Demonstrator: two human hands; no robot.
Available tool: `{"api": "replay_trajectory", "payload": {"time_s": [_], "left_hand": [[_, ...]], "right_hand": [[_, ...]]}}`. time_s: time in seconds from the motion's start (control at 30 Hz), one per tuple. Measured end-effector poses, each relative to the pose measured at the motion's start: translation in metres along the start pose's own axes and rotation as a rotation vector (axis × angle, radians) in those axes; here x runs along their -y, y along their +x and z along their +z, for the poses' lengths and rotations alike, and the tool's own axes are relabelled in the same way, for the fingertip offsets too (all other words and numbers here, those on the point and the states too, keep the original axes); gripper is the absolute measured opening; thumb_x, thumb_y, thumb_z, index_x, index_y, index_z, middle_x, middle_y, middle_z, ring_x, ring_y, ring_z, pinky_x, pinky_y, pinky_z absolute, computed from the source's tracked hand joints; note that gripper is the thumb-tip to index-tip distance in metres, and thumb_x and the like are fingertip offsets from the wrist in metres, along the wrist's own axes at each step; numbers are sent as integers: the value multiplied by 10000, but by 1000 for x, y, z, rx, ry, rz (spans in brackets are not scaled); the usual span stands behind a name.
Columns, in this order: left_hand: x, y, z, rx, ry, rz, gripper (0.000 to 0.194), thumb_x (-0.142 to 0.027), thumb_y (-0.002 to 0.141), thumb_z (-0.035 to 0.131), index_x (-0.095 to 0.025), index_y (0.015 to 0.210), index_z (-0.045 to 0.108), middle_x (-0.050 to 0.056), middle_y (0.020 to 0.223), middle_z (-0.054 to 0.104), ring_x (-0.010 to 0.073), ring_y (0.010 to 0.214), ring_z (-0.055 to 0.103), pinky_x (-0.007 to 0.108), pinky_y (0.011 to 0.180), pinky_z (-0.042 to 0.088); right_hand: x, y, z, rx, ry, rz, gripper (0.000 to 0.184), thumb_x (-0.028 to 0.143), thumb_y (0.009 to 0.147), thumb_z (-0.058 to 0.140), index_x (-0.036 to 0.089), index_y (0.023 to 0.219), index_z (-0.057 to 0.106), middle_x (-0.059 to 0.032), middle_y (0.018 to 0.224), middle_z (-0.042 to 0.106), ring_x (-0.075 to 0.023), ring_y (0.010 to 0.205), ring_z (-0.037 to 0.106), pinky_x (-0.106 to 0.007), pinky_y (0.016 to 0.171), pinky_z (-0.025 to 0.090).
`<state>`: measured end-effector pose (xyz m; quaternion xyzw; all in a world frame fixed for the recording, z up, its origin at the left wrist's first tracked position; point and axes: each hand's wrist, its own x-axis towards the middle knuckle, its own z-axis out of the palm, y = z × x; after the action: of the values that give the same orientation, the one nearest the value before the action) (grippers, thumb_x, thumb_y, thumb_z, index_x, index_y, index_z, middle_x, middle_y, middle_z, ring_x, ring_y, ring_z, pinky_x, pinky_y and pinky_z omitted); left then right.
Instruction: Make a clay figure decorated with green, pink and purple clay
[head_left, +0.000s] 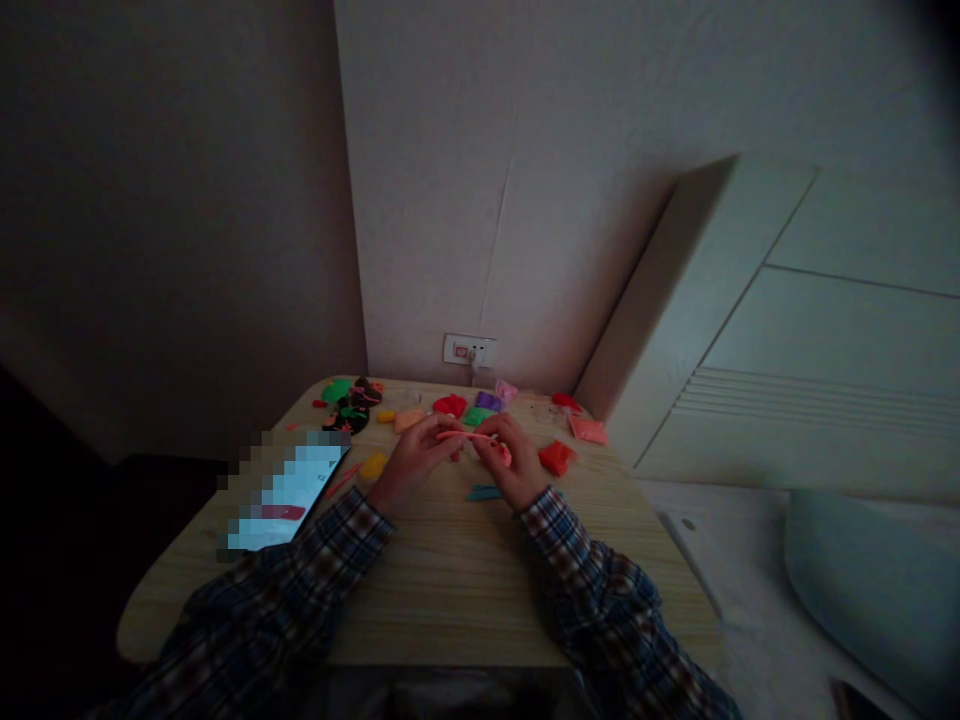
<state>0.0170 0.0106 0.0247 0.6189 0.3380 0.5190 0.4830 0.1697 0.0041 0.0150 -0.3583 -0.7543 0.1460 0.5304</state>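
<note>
My left hand (416, 458) and my right hand (517, 462) are raised over the far half of the table, fingertips closed on a thin coral-pink strip (465, 435). The strip runs sideways between them; whether it is soft clay or a plastic stick I cannot make out. Partly behind the right fingers is a pinkish-red lump (504, 455). Below the right hand lies a blue flat tool (484, 492). A yellow lump (373, 466) and a slim pink stick (343, 481) rest left of my left hand.
On the wooden table (450, 590) lie a lit tablet (289, 490) at left, several dark and green pieces (352, 405) at the far left, a purple packet (489, 401), a red packet (556, 458) and a pink packet (589, 430). A wall socket (469, 350) holds a plug behind.
</note>
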Motion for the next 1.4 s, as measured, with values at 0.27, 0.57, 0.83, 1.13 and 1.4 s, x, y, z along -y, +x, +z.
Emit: {"api": "replay_trajectory", "payload": {"time_s": [0.27, 0.57, 0.83, 1.13, 1.4], "left_hand": [[-4, -1, 0, 13, -31, -25, 154, -276, 674, 619, -129, 689, 575, -16, 658, 546, 101, 603, 501, 228, 592, 414], [0, 0, -2, 19, -29, -18, 169, -293, 687, 620, -127, 664, 596, -5, 665, 557, 116, 642, 511, 234, 616, 418], [3, 0, -4, 38, -78, -49, 163, -286, 723, 604, -124, 702, 606, -10, 670, 543, 102, 644, 478, 220, 626, 386], [2, -3, -2, 153, -135, -146, 195, -302, 688, 634, -117, 736, 598, -5, 669, 543, 95, 598, 460, 226, 576, 369], [5, -2, -2, 190, -154, -168, 250, -318, 678, 648, -113, 821, 642, -23, 634, 494, 73, 564, 405, 210, 525, 300]], "right_hand": [[0, -1, -1, 82, -5, 9, 276, 339, 853, 431, 177, 681, 574, -37, 717, 532, -162, 710, 516, -300, 660, 421], [0, -1, 1, 104, 25, 4, 269, 331, 850, 446, 175, 683, 588, -46, 745, 543, -164, 743, 526, -302, 702, 429], [1, -1, -2, 64, 40, 1, 245, 307, 858, 410, 178, 759, 592, -50, 773, 556, -171, 755, 529, -317, 701, 429], [2, -1, -3, 65, 80, -51, 254, 278, 865, 411, 218, 1045, 580, -70, 970, 530, -186, 907, 512, -340, 767, 433], [-2, 0, -1, 52, 171, -25, 146, 301, 821, 517, 233, 909, 611, -56, 943, 542, -183, 908, 511, -318, 717, 443]]}}
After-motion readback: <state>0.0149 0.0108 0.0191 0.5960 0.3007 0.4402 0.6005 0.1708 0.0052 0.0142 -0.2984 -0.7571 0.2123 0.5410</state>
